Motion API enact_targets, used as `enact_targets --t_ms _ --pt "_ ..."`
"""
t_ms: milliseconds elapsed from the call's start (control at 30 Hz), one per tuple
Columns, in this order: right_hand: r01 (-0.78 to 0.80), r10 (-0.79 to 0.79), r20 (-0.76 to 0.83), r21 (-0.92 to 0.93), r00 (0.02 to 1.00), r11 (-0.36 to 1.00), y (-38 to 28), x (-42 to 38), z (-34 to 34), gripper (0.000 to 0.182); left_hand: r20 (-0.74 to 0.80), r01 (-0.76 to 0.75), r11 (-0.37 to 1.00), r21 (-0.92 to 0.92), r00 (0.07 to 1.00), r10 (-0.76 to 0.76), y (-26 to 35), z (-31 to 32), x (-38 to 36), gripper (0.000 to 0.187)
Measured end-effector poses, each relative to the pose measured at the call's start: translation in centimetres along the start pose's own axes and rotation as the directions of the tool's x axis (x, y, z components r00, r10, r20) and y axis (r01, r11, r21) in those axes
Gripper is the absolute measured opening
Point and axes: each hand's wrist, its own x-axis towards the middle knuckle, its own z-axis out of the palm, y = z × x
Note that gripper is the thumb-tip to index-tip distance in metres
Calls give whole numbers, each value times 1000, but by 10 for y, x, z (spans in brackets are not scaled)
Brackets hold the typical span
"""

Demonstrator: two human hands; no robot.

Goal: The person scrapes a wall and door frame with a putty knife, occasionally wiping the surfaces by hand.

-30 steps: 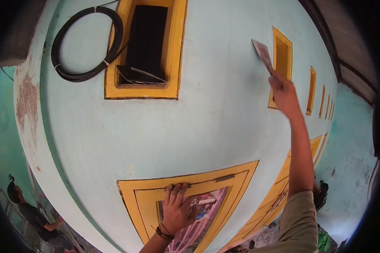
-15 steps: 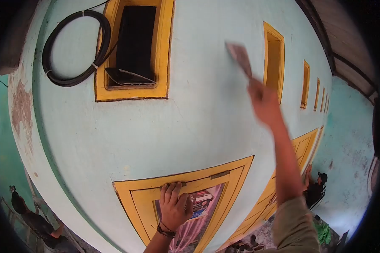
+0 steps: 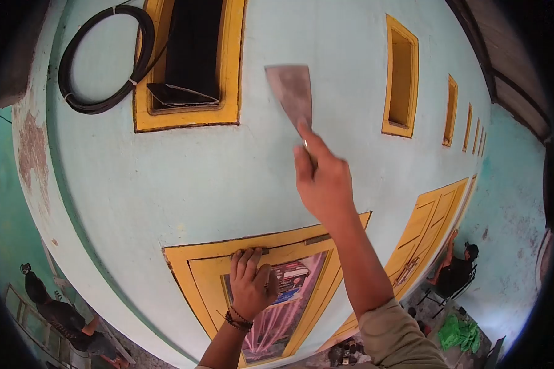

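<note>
My right hand [image 3: 326, 178] is closed round the handle of a scraper [image 3: 291, 92]. Its wide, flat metal blade points up against or just in front of the pale blue-green wall [image 3: 228, 184]; whether it touches cannot be made out. Below, my left hand [image 3: 250, 286], with a beaded bracelet on its wrist, hooks its fingers over the top of the yellow window frame [image 3: 203, 255]. Behind the glass of that window are a pink curtain [image 3: 271, 335] and a printed sheet [image 3: 289, 280].
A coiled black cable [image 3: 64, 67] hangs beside a yellow-framed opening [image 3: 188, 120]. Several small yellow openings [image 3: 401, 80] run rightward, above yellow doors [image 3: 421, 227]. One person [image 3: 61, 317] stands lower left; another [image 3: 455, 273] sits lower right, near green plastic [image 3: 458, 332].
My right hand has swung left and down with the scraper, whose blade now shows its broad face. My left hand stays on the window frame. The view has shifted slightly.
</note>
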Motion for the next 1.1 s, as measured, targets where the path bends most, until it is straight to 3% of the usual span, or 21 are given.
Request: enact_targets --t_ms 100,200,300,567,633,733,800,833,900,933,967,1000,1100 --pt "-26 26 -1 30 1000 999 -13 10 -3 43 -14 -9 1000 13 1000 9 -1 1 0 14" --pt "96 -93 -82 33 992 995 11 -55 16 48 6 -14 1000 11 1000 14 -1 -2 0 14" --pt "30 -31 17 33 999 999 -1 -110 20 54 26 -31 1000 -3 999 31 -1 -6 1 14" --pt "32 -30 -47 56 998 998 -36 28 20 42 24 -9 1000 14 1000 8 0 -4 3 13" --pt "28 -26 -34 55 999 998 -35 23 14 43 -6 -10 1000 2 1000 10 1 -2 2 12" --pt "21 -20 -53 6 998 1000 -19 -48 25 45 -6 -9 1000 11 1000 9 2 -3 2 11" --pt "-69 70 65 -15 995 998 -20 -98 15 42 3 -25 1000 7 1000 25 2 -5 2 11" --pt "-76 75 35 34 997 996 -11 -99 11 44 5 -33 999 5 999 33 1 -5 2 11" --pt "-71 75 -23 131 997 989 9 -95 6 47 -9 -43 999 2 999 43 -3 -3 3 9" --pt "-219 222 -19 96 975 971 5 -68 -5 43 -5 -43 999 -5 999 43 -3 -3 0 9" --pt "-244 249 -65 79 966 967 16 -40 -7 39 2 -36 999 3 999 36 -1 -3 -3 9" --pt "-144 156 -169 78 973 986 28 -14 -7 37 0 -31 999 12 1000 31 1 -4 -3 9" --pt "-132 147 -140 106 979 985 30 14 -21 37 -47 -32 999 27 998 33 -3 6 -2 9"
